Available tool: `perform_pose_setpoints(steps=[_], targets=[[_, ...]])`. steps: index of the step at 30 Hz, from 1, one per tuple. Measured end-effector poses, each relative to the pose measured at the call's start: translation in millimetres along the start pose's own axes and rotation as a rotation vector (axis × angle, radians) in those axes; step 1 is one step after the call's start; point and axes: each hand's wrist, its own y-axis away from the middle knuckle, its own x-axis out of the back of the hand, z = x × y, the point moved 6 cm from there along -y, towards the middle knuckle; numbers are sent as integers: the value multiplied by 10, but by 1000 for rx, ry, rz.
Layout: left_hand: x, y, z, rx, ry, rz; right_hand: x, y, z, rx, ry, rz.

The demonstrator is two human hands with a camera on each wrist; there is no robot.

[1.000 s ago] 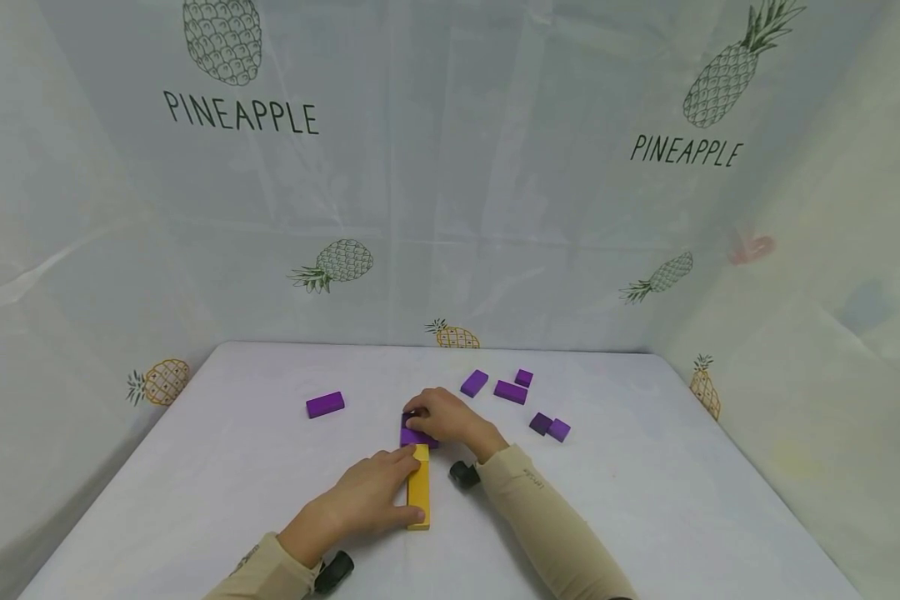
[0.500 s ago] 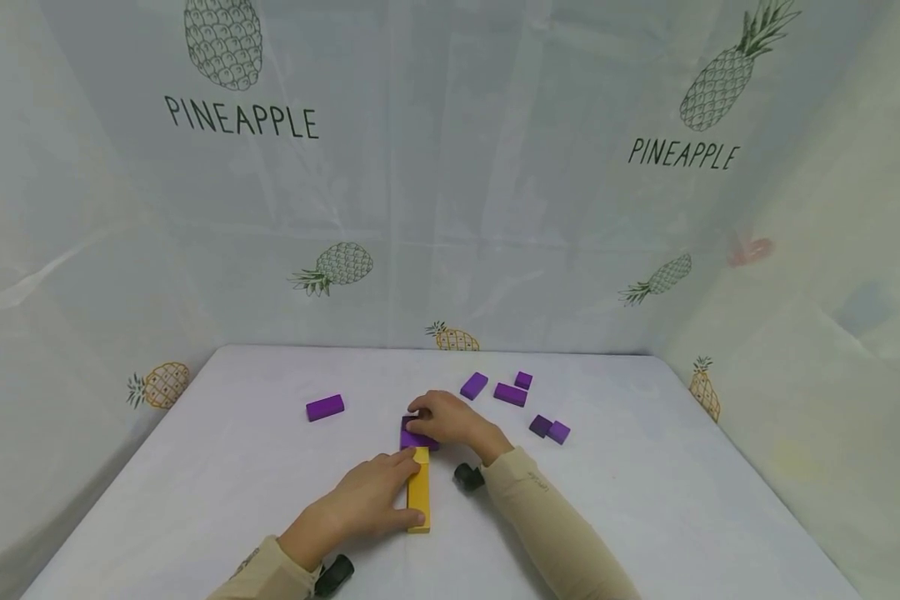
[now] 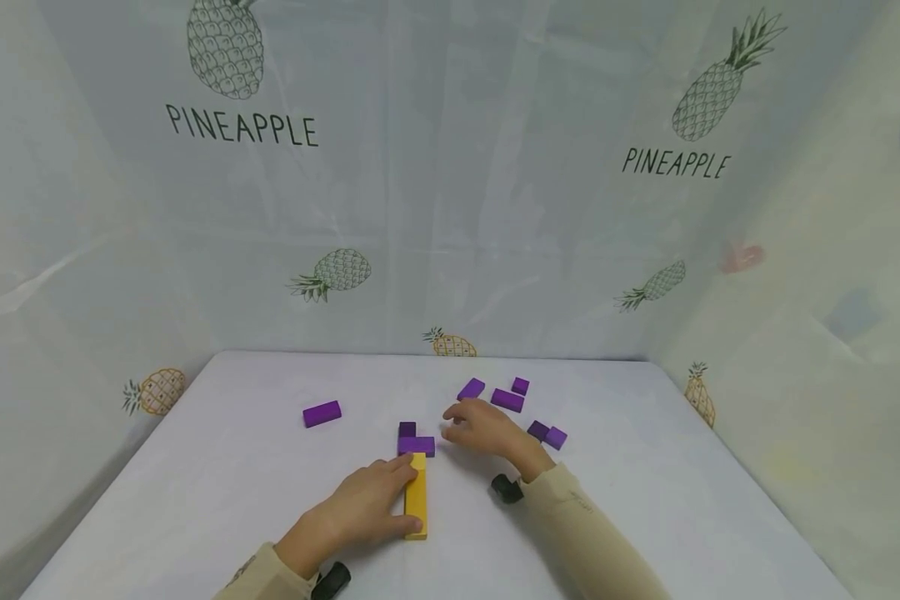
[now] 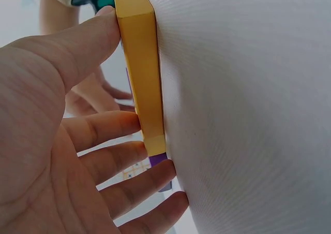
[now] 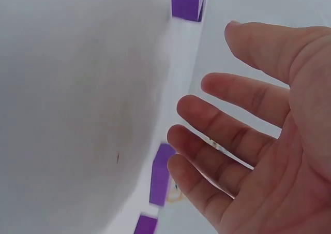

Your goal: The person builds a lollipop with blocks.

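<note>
My left hand (image 3: pixel 367 504) rests along the left side of a long yellow block (image 3: pixel 416 504), thumb by the near end and fingers by the far end. A paler section shows at the block's far end in the left wrist view, where the fingers (image 4: pixel 116 156) look nearly straight. Right beyond the yellow piece lies a purple block (image 3: pixel 422 447), crosswise, with a dark purple cube (image 3: pixel 407 429) behind its left part. To the right of these, my right hand (image 3: pixel 487 429) hovers with loosely bent fingers and nothing in its grasp.
One purple block (image 3: pixel 322 414) lies alone at the back left of the white table (image 3: pixel 195 467). At the back right are two more purple blocks (image 3: pixel 507 400) and a small purple cube (image 3: pixel 521 386). Nearer, a dark cube (image 3: pixel 537 430) touches a lighter purple cube (image 3: pixel 557 438).
My right hand has let go of the dark cube by the crosswise purple block and moved right, uncovering both pieces. The left hand stays at the yellow block. The head view has tilted slightly.
</note>
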Motion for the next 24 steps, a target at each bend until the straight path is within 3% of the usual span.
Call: perform_pose_setpoints(steps=[17,24], targets=[[-29,-15,-21,-7,3,8,311,438,381,48,60,140],[-37,-4,-22,-1,12,-3,429,590,533,-11,94,183]])
